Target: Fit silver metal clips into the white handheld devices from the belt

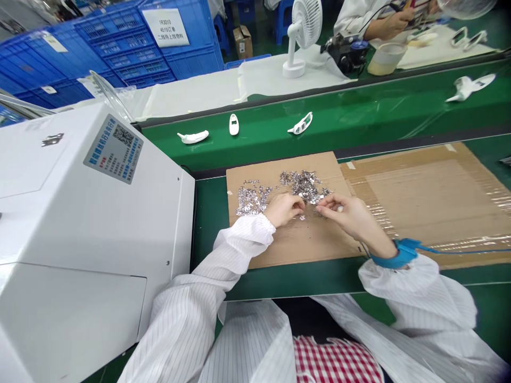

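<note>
Small shiny metal pieces lie on a cardboard sheet [279,247]. A dense heap [305,183] of them sits at the back, and a flatter spread [252,199] lies to its left. My left hand [285,209] is at the near left edge of the heap, its fingers curled together over the cardboard; whatever they pinch is too small to make out. On the heap's near right side, my right hand [339,210] has thumb and forefinger brought close at the pieces. Any piece between those fingertips cannot be made out. A blue wrist strap [395,255] with a cord circles my right wrist.
A white machine [99,213] stands close on my left. Past the cardboard runs a green belt [255,125] bearing several white plastic shells [302,123]. Another cardboard sheet [435,197] lies at right. Across the belt are a white fan [299,34] and a co-worker's hand [393,24].
</note>
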{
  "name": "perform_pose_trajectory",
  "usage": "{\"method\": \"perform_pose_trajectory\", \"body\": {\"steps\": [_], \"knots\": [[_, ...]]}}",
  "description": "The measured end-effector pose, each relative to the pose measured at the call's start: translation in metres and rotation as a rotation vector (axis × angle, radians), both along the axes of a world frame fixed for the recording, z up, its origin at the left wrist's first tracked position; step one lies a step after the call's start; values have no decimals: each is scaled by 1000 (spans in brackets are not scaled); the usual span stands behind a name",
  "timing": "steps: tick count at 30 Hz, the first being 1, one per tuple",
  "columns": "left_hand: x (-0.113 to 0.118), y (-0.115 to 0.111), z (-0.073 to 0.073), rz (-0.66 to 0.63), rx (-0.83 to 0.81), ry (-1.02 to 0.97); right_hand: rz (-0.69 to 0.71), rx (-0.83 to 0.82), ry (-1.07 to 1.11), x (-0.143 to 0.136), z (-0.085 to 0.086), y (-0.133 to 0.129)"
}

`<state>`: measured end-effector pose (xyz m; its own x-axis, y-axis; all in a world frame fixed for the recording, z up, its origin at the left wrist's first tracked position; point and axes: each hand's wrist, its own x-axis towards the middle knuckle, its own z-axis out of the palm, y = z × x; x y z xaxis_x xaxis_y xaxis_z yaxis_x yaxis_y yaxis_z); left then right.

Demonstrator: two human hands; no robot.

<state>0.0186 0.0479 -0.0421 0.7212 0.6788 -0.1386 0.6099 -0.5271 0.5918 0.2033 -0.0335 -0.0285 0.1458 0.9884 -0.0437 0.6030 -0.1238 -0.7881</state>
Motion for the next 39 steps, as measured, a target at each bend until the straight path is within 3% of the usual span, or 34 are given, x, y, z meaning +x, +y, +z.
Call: {"method": "perform_pose_trajectory", "body": {"steps": [5,13,17,22,30,34,39], "knots": [[-10,2,7,-39,27,-38,24,-14,26,0,-10,-2],[-6,-8,7,-160,105,130,32,-6,-5,-5,-10,-1],[-6,-7,17,-145,161,152,43,-23,-32,-4,-11,-3],[-3,-6,31,-275,348,250,65,-18,-48,-6,-8,-4],[1,1,36,-127,116,76,209,274,-203,-25,7,-14],[0,1,38,-19,-13,-35,204,248,-252,-32,8,-14],[-8,2,40,-38,1,-58,132,166,-213,-16,3,-11]]}}
